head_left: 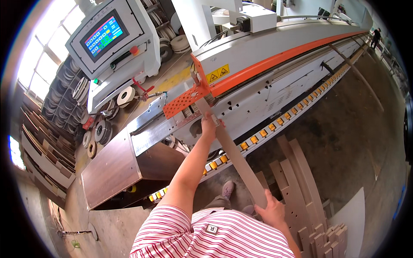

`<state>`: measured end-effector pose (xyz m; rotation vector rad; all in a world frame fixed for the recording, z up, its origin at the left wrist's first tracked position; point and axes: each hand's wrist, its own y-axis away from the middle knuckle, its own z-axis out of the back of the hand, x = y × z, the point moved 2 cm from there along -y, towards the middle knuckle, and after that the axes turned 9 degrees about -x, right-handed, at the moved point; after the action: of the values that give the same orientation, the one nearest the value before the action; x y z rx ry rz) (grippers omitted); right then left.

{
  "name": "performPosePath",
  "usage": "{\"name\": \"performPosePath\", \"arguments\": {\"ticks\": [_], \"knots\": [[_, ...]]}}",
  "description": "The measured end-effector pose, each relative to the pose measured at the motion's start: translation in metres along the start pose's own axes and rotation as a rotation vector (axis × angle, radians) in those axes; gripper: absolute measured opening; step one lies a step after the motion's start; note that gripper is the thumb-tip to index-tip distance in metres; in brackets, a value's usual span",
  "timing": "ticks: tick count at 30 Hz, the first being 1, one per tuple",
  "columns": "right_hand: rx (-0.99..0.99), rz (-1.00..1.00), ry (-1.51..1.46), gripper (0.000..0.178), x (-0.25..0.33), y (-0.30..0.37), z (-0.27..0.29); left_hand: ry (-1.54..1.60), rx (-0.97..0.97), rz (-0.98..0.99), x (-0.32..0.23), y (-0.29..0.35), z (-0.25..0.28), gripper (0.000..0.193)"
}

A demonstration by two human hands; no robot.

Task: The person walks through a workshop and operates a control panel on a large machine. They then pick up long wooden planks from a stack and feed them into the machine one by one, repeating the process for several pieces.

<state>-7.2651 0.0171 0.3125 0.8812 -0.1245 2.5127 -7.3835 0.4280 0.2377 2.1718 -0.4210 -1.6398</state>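
A long, narrow grey-brown board strip (237,160) runs slantwise in front of me, held in both hands. Near its far end, my left hand (209,126) is closed around it, beside the edge of the machine. My right hand (271,209) grips the near end, close to my body. The strip's far tip reaches the perforated orange guard (186,101) at the infeed of a long grey edge-banding machine (275,81); whether it touches the guard I cannot tell.
Rollers with yellow blocks (254,139) line the machine's lower side. Stacked boards (297,180) stand at my right. A control panel with a lit screen (104,35) and edging rolls (103,131) are at the left. A brown cabinet (114,172) juts out near me.
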Motion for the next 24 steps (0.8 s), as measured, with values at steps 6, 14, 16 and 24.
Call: {"name": "performPosePath", "arguments": {"ticks": [6,14,16,24], "knots": [[-0.035,0.038,0.033,0.075,-0.028,-0.025,0.015,0.037,-0.015,-0.003,0.013,-0.016,-0.037,0.044],[-0.135,0.16,0.057,0.071,-0.04,-0.066,0.053,0.21,0.486,-0.338,0.003,-0.225,-0.003,0.058],[-0.55,0.083,0.33,0.063,-0.069,-0.027,0.069,-0.227,0.571,0.201,0.104,-0.128,-0.115,0.052],[-0.853,-0.469,0.492,0.053,-0.216,0.159,0.102,-0.608,0.461,-0.775,0.041,0.075,-0.02,0.038]]}}
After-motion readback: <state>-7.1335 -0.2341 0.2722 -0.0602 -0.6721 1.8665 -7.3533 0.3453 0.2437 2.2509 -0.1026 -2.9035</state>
